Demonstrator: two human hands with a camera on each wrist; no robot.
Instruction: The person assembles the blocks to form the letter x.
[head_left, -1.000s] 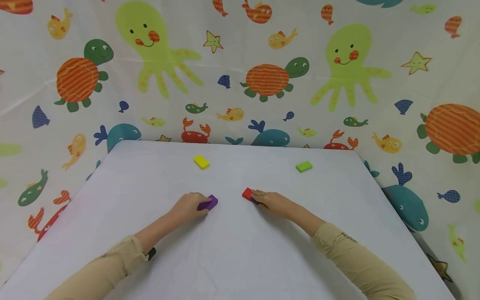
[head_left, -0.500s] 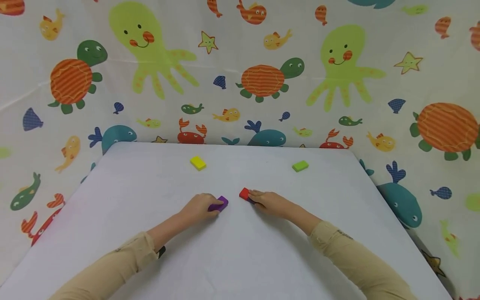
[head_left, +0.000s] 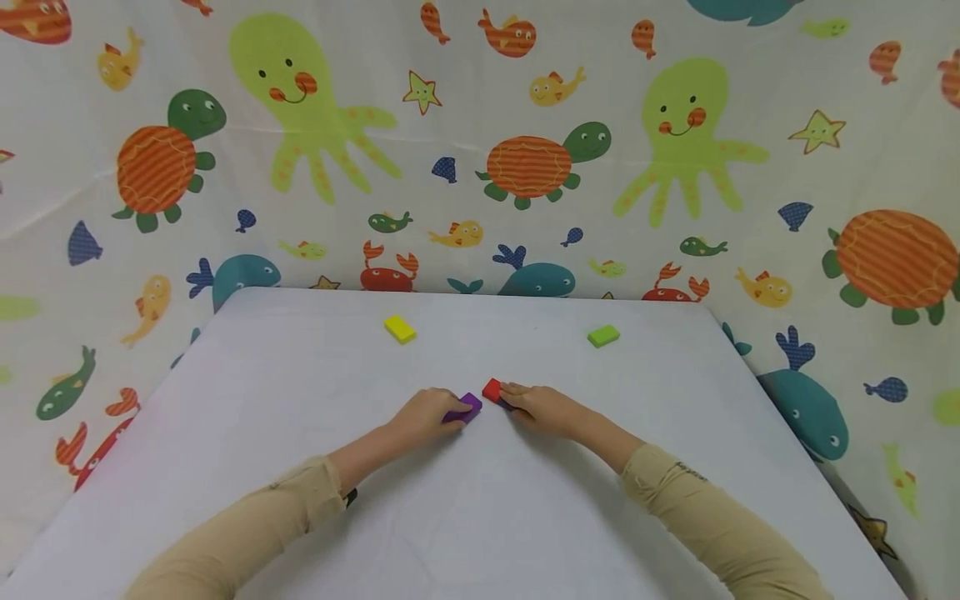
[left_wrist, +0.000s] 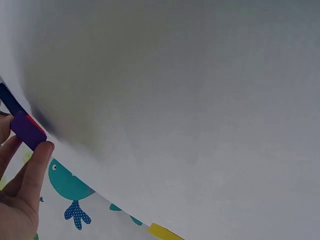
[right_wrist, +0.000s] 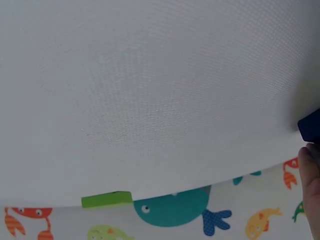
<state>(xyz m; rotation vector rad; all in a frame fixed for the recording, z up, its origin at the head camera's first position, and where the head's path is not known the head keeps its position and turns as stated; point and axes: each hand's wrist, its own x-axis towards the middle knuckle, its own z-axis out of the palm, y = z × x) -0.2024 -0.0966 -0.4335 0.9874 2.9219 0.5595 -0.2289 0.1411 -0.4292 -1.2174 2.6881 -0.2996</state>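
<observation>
My left hand (head_left: 423, 417) pinches a purple block (head_left: 467, 407) between thumb and fingers, just left of a red block (head_left: 492, 389). In the left wrist view the purple block (left_wrist: 28, 131) overlaps most of the red one, leaving a thin red strip; I cannot tell whether they touch. My right hand (head_left: 543, 408) holds a dark blue block (head_left: 507, 405) against the red block's near right end. Fingers cover much of the blue block in the head view, while one end of this blue block (right_wrist: 311, 127) shows in the right wrist view.
A yellow block (head_left: 400, 329) lies toward the back of the white table (head_left: 450, 517), left of centre. Farther right lies a light green block (head_left: 603, 336). Behind the table hangs a curtain (head_left: 450, 117) printed with sea animals.
My left hand has slid right with the purple block, bringing it close to the red block. My right hand, the red block and the blue block stay about where they were.
</observation>
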